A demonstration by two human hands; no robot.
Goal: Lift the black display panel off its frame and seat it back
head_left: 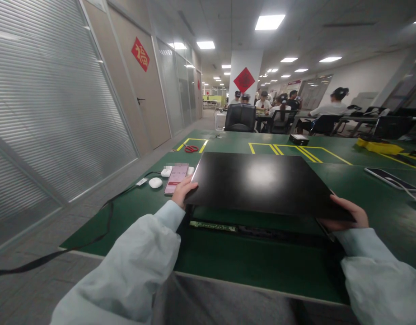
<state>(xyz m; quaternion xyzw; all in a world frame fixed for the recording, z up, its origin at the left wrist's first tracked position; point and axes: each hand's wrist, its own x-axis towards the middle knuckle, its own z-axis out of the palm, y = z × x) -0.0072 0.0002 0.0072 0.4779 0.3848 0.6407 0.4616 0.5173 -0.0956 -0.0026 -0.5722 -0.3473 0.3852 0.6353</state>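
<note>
I hold a large flat black panel (pixel 262 180) level above the green table (pixel 228 262). My left hand (pixel 182 192) grips its near left corner, fingers curled over the edge. My right hand (pixel 348 214) grips the near right corner, thumb on top. Under the raised panel lies a dark frame with a green circuit strip (pixel 212 225) along its front. Pale long sleeves cover both arms.
Left of the panel lie a phone with a pink screen (pixel 176 178), a white mouse (pixel 155 182) and a black cable (pixel 106 212). Red scissors (pixel 191 148) lie farther back. Another phone (pixel 390 178) lies right. Several people sit at distant tables behind a black chair (pixel 240 118).
</note>
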